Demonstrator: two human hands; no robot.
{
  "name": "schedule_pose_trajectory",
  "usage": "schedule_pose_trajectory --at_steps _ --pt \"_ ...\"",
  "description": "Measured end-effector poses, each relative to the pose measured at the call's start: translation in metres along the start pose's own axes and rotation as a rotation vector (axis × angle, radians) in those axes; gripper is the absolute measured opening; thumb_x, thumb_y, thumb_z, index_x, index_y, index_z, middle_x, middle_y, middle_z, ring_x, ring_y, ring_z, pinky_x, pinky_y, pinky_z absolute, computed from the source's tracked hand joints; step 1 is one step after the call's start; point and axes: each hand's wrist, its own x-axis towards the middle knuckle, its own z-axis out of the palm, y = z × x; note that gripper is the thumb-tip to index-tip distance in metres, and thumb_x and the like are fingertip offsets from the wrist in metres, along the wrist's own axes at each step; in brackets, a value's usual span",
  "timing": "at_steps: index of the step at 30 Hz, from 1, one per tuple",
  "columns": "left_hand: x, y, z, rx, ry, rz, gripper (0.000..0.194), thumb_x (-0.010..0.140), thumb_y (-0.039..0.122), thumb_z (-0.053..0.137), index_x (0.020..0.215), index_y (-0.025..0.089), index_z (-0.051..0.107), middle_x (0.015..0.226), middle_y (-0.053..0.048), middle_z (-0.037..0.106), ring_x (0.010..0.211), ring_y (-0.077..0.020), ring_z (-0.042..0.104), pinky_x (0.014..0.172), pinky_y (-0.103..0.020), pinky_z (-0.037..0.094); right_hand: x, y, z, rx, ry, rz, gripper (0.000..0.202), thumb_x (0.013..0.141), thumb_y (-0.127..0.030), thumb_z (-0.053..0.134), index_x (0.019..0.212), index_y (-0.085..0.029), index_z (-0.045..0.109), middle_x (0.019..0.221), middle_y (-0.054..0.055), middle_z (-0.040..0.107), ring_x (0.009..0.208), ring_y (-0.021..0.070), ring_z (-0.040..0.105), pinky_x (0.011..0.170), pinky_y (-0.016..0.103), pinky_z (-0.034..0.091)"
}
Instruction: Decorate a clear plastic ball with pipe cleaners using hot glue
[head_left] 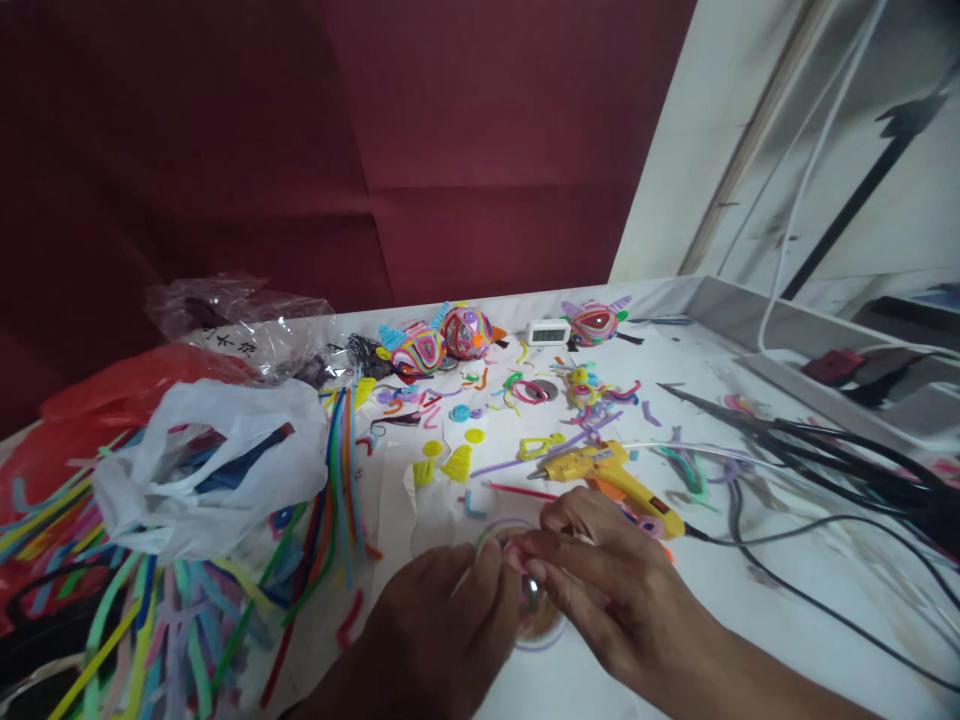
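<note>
Glossy, crinkled clear plastic bag [247, 330]; smooth yellow plastic glue gun [611, 477]; fuzzy pipe cleaners [180, 620].

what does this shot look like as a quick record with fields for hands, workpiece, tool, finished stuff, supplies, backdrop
left hand: fingertips at a small pink piece, grip partly hidden
right hand: fingertips meeting the left hand's, grip partly hidden
workpiece: round item with a shiny part, mostly covered by the hands
tool: yellow glue gun, lying beyond the right hand
finished-looking: three colorful ornaments toward the back
supplies: fuzzy stems at left
backdrop: dark red sheet
</note>
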Motion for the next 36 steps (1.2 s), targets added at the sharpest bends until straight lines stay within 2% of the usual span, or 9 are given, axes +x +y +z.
schedule_pose_trajectory --at_steps 5,9,12,15,19,23,30,36 --pt "0.001 0.001 0.000 0.033 0.036 -0.007 0.025 0.086 0.019 0.061 0.108 0.009 0.065 0.100 -0.012 0.071 0.085 -0.0194 0.068 0.070 -0.030 0.058 -0.007 -0.001 -0.002 -0.174 0.043 -0.152 0.014 0.086 -0.008 0.052 0.092 -0.014 0.063 0.084 0.008 0.060 0.073 0.0202 0.054 0.069 0.040 0.044" --pt "0.000 0.002 0.001 0.066 0.007 0.011 0.026 0.088 0.021 0.059 0.111 0.011 0.065 0.103 -0.012 0.071 0.087 -0.0194 0.068 0.072 -0.030 0.058 -0.009 -0.003 -0.001 -0.269 0.059 -0.216 0.017 0.088 -0.012 0.052 0.099 -0.013 0.065 0.081 0.009 0.063 0.071 0.0207 0.054 0.066 0.038 0.044" --pt "0.001 0.002 0.001 0.039 0.004 -0.015 0.027 0.089 0.022 0.058 0.113 0.010 0.063 0.104 -0.012 0.071 0.088 -0.0194 0.068 0.073 -0.030 0.058 -0.009 -0.004 0.001 -0.300 0.064 -0.224 0.019 0.088 -0.012 0.054 0.103 -0.011 0.066 0.082 0.010 0.065 0.072 0.0213 0.054 0.066 0.038 0.043" --pt "0.005 0.001 -0.001 -0.041 0.061 -0.062 0.028 0.089 0.022 0.059 0.112 0.007 0.062 0.099 -0.012 0.073 0.087 -0.0186 0.068 0.074 -0.029 0.058 -0.011 -0.004 0.001 -0.278 0.042 -0.213 0.022 0.086 -0.011 0.057 0.107 -0.010 0.064 0.086 0.011 0.066 0.074 0.0220 0.053 0.068 0.040 0.042" --pt "0.008 0.001 -0.004 -0.129 0.107 -0.156 0.024 0.088 0.023 0.060 0.108 0.008 0.061 0.094 -0.010 0.074 0.087 -0.0172 0.068 0.076 -0.028 0.057 -0.014 -0.003 -0.003 -0.212 0.032 -0.186 0.022 0.087 -0.012 0.055 0.108 -0.011 0.062 0.092 0.011 0.066 0.079 0.0222 0.054 0.070 0.041 0.042" --pt "0.007 0.002 -0.006 -0.208 0.123 -0.264 0.029 0.088 0.024 0.059 0.114 0.011 0.057 0.098 -0.010 0.072 0.092 -0.0178 0.067 0.081 -0.028 0.055 -0.015 -0.002 -0.006 -0.143 0.098 -0.158 0.021 0.087 -0.009 0.054 0.107 -0.014 0.059 0.090 0.009 0.066 0.080 0.0216 0.057 0.072 0.040 0.043" --pt "0.005 -0.003 -0.003 -0.316 0.021 -0.282 0.045 0.092 0.034 0.050 0.128 0.008 0.049 0.124 -0.017 0.060 0.121 -0.0243 0.052 0.100 -0.040 0.047 -0.016 0.002 -0.011 -0.061 0.146 -0.112 0.032 0.086 -0.007 0.057 0.116 -0.018 0.057 0.091 0.007 0.066 0.081 0.0210 0.059 0.075 0.040 0.044" --pt "0.008 -0.004 -0.001 -0.384 -0.093 -0.146 0.054 0.092 0.041 0.050 0.133 0.007 0.043 0.133 -0.019 0.054 0.134 -0.0273 0.039 0.109 -0.048 0.035 -0.015 0.007 -0.015 -0.050 0.192 -0.082 0.029 0.085 -0.005 0.057 0.111 -0.018 0.059 0.087 0.007 0.065 0.080 0.0207 0.059 0.072 0.040 0.045"
